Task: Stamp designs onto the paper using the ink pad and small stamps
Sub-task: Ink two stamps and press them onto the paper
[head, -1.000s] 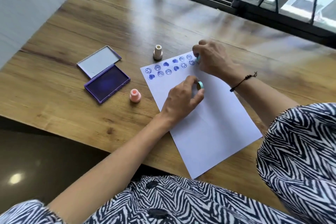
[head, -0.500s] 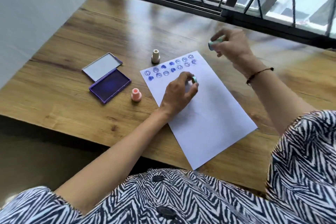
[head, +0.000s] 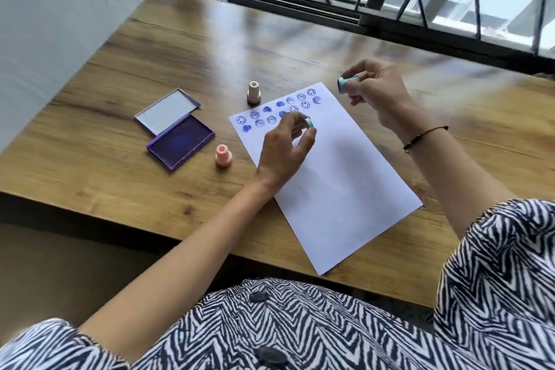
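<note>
Head view — paper bears blue prints; each hand's fingers pinch a stamp.

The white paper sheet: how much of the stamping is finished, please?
Done: two rows of blue prints across the top of the white paper sheet. In hand: the left hand holds a small green stamp, the right hand a small blue stamp, both lifted. Left: the blank lower sheet.
</note>
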Demonstrator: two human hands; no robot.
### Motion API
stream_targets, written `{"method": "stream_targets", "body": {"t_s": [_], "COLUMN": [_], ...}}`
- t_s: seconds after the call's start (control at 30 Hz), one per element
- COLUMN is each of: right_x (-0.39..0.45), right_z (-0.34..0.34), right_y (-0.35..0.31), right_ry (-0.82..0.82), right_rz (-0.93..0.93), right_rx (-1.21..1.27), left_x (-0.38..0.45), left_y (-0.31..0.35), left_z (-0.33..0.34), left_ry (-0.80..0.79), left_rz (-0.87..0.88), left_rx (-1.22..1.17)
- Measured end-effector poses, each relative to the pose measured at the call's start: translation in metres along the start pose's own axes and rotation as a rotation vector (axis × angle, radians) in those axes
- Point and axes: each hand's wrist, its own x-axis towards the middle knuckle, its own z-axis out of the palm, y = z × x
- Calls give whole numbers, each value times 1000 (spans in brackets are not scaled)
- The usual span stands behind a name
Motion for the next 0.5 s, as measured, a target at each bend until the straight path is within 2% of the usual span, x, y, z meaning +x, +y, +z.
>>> {"method": "stream_targets", "body": {"t_s": [0.23,0.33,0.43,0.5], "right_x": [-4,-9,-18,-24], "right_z": [4,12,42,71], "right_y": [-1,-8,-29,-46], "right_ry": [-32,-94,-229,-289], "right_rz": [-7,-36,-105,-175], "right_rx": [-6,-44,-85,-135], "left_x": [-6,-12,-18,-21], "left_y": [1,13,24,24], "left_z": [-3,-11,-45,-75], "left_ry": [3,36,163,296], "left_rz": [-11,17,58,23], "left_rx": [2,-43,-86,-119]}}
